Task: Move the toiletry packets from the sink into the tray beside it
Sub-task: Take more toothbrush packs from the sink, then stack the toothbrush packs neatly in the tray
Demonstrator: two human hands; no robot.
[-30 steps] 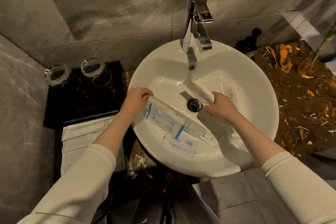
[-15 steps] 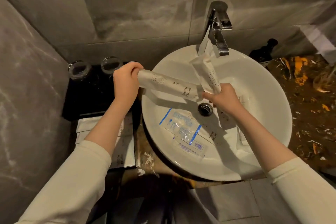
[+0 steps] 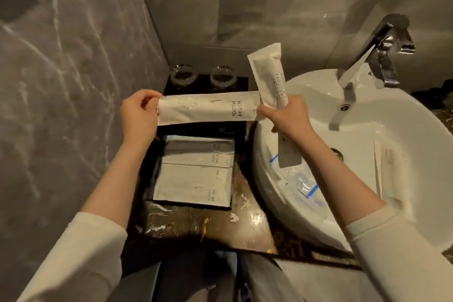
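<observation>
Toothbrush packet, long axis crosswise, directly above the tray: my left hand pinches its far end, right hand grips another.

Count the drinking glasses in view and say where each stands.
2. Both stand at the back of the black tray, against the wall: the left glass near the corner, the right glass beside it, nearer the sink. None seems hidden.
</observation>
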